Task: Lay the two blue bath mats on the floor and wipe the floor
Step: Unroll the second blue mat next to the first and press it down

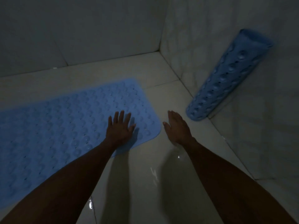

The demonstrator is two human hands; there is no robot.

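One blue bath mat with rows of round bumps lies flat on the pale tiled floor, filling the left half of the view. My left hand rests on its near right corner, palm down, fingers spread. My right hand hovers flat over bare tile just right of the mat's edge, fingers together, holding nothing. The second blue mat is rolled into a tube and leans upright against the right wall, its lower end on the floor in the corner.
Tiled walls close in the space at the back and on the right, meeting in a corner. The floor shines with wet patches near my arms. The light is dim.
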